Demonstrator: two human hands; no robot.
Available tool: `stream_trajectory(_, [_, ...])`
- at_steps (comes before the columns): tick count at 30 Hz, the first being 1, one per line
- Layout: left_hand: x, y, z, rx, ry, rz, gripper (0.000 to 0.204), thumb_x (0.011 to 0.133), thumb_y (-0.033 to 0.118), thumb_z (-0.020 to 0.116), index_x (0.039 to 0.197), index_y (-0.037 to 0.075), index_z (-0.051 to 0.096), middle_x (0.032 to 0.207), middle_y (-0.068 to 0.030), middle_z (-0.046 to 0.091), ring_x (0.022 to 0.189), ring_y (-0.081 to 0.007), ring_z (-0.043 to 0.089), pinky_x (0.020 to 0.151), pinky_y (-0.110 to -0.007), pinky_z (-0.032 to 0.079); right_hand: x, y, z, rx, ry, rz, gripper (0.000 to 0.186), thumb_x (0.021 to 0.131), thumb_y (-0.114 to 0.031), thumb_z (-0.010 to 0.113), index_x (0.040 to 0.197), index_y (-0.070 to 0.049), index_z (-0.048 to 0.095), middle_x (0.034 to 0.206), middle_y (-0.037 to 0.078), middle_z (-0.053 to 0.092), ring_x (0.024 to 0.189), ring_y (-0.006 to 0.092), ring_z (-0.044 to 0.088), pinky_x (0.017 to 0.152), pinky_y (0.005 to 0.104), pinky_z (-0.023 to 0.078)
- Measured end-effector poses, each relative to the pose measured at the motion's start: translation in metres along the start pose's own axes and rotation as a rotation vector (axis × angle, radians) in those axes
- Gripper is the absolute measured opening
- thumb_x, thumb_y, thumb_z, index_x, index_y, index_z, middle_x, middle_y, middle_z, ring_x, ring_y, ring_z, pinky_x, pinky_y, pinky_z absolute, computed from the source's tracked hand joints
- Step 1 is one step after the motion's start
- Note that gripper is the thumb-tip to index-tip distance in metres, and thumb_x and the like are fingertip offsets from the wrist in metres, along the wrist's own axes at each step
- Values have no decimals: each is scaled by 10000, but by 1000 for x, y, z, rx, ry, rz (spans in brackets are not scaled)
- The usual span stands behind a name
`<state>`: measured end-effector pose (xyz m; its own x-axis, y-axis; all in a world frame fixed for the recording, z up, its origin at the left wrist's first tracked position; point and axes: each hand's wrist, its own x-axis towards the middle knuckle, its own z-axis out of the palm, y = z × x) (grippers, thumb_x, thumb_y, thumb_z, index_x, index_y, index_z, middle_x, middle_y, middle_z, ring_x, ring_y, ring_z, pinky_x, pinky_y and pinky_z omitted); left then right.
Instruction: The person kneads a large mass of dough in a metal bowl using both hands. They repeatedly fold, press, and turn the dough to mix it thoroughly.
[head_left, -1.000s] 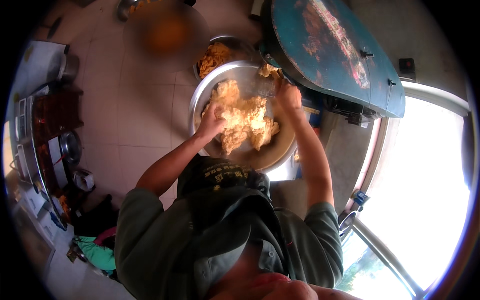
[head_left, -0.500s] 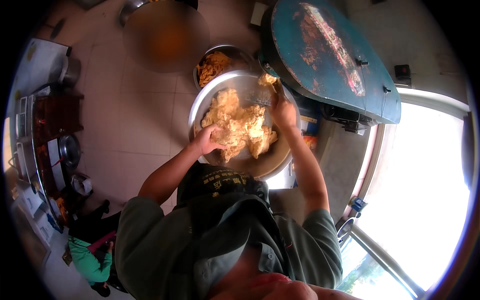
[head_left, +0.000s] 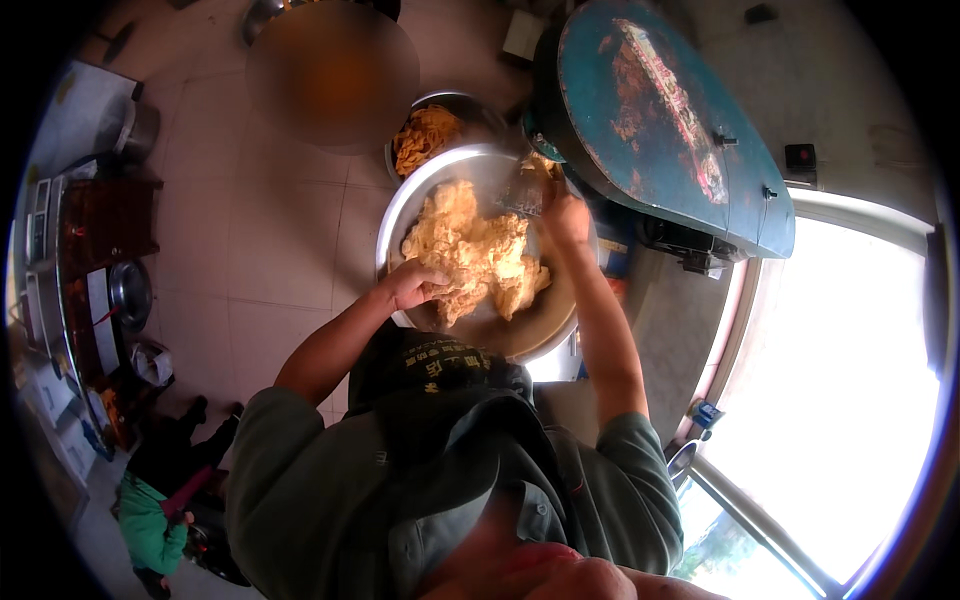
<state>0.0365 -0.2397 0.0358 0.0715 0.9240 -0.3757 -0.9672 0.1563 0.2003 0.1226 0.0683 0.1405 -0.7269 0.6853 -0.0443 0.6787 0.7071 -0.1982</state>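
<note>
A wide metal basin [head_left: 392,215] holds several clumps of pale yellow, dough-like stuff [head_left: 468,245]. On the basin's near left side, my left hand [head_left: 415,284] is closed on the edge of one clump. My right hand [head_left: 567,218] reaches over the right part of the basin, its fingers wrapped round a flat, wide-bladed tool [head_left: 520,197]. That hand is just below the rounded end of a teal machine [head_left: 640,130]. A bit of yellow dough [head_left: 542,160] shows at that end, close to my fingers. The tool's grip is mostly hidden.
Behind the basin stands a smaller bowl [head_left: 428,138] of orange-brown strips. A dark red cabinet [head_left: 112,225] and a round metal pan [head_left: 130,295] are at the left. A person in green [head_left: 150,520] is at the lower left. Bright windows [head_left: 840,370] line the right.
My right hand stays by the machine's end; less yellow dough shows there. My left hand keeps its hold on the clump. The person in green has shifted left, and the whole view has tilted slightly.
</note>
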Motion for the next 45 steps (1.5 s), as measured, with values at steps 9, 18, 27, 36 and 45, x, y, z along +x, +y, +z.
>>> stream_trajectory(9, [10,-22,-32,-46,302,-37,482,868,-79,508,1333,44,541,1146,-142,630,1065,-315,635,913,-508,560,1,-1,3,68,-21,24,440,1011,-325,500,1404,-129,529,836,265,695,746,461,675,646,548,562])
stream_trajectory(18, [-4,6,26,117,317,-55,438,884,44,655,1314,58,573,1246,-55,568,1120,-203,579,969,-499,518,1,-7,18,74,-77,51,327,993,-379,503,1057,-81,624,899,290,690,822,471,675,728,564,548])
stream_trajectory(27, [11,-17,4,225,372,59,192,780,-3,728,953,41,657,925,-68,679,871,-178,663,770,-356,544,-5,4,10,109,50,30,489,1005,-345,501,1436,-114,495,883,273,697,794,474,669,690,546,551])
stream_trajectory(36, [12,-15,23,240,330,37,138,878,21,674,1007,45,631,1112,-87,605,1012,-219,603,846,-533,603,-1,4,26,125,-121,181,423,1030,-370,418,1314,-102,581,1145,263,664,895,475,671,751,579,551])
stream_trajectory(45, [11,-10,35,29,236,-19,340,1020,276,477,1271,76,591,1312,-53,583,1250,-218,524,1076,-554,414,6,13,13,136,-49,121,402,1039,-331,423,1327,-103,587,1086,260,684,899,467,670,794,537,550])
